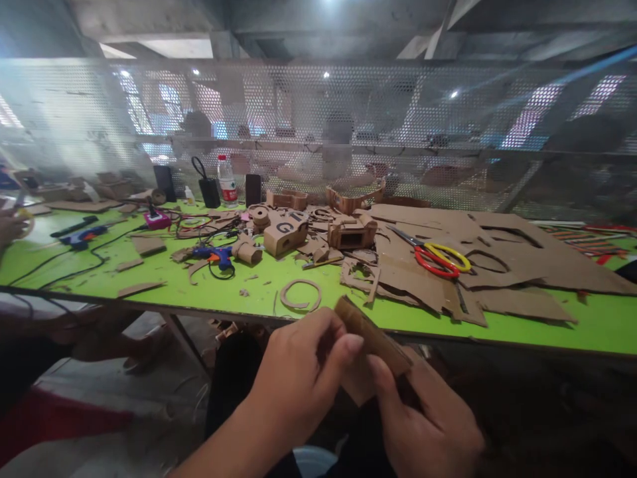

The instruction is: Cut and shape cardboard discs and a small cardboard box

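Cardboard piece (375, 332): seemingly unfinished.
Left hand (296, 375) and right hand (428, 418) grip it; lettered box (286, 236) (already formed) sits on counter (607, 325).

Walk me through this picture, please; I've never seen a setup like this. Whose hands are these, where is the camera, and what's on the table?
There is no machine here: a person works with two bare hands. The one picture comes from a camera worn on that person's head, looking forward and down.

The left hand and right hand both grip a cardboard piece in front of the near edge of the green table.

On the table lie scissors, a glue gun, a ring and a box marked G, among cardboard scraps. Large sheets cover much of the right side. A bottle stands toward the back.

At the far left, part of another person's hand shows.
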Available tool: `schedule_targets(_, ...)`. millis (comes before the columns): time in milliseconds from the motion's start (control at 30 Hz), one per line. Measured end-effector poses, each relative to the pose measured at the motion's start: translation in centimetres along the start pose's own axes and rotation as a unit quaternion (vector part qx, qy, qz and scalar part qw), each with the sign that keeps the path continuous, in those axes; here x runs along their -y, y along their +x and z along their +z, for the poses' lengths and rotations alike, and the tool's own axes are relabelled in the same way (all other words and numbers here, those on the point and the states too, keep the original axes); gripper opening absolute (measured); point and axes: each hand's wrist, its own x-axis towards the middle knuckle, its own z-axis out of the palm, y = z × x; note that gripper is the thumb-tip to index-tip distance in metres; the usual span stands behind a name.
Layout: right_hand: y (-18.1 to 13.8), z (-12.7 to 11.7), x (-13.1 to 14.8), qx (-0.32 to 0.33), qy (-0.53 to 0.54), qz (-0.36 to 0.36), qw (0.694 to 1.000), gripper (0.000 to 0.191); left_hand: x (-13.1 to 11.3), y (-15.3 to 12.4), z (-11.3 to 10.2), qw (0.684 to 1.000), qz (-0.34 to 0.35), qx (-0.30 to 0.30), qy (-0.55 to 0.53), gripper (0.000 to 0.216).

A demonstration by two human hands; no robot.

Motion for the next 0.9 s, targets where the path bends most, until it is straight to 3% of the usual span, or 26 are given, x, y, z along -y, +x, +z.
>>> schedule_targets(233, -0.2, -0.7, -0.3, 0.058, -0.021, -0.089, 0.994, 0.019, -0.2, 0.8, -0.8, 0.997, -0.009, 0.057, 0.054, 0.032)
schedule_targets(433, -0.3, -1.1, -0.6, 0.072, -0.025, -0.107, 0.991, 0.022, -0.2, 0.7, -2.1, 0.988, 0.016, 0.125, 0.088, 0.026)
schedule_targets(533, -0.4, -1.0, -0.5, 0.066, -0.033, -0.096, 0.993, 0.024, -0.4, 0.2, -1.8, 0.99, 0.01, 0.094, 0.102, 0.019)
schedule_targets(733, -0.8, -0.9, -0.5, 0.074, -0.049, -0.099, 0.991, 0.025, -0.4, -0.7, -0.4, 0.998, 0.019, -0.041, 0.036, 0.012)
schedule_targets(900, -1.0, -0.6, -0.5, 0.07, -0.079, -0.101, 0.989, 0.027, -0.3, -0.5, 0.0, 0.996, 0.015, -0.093, 0.005, 0.013)
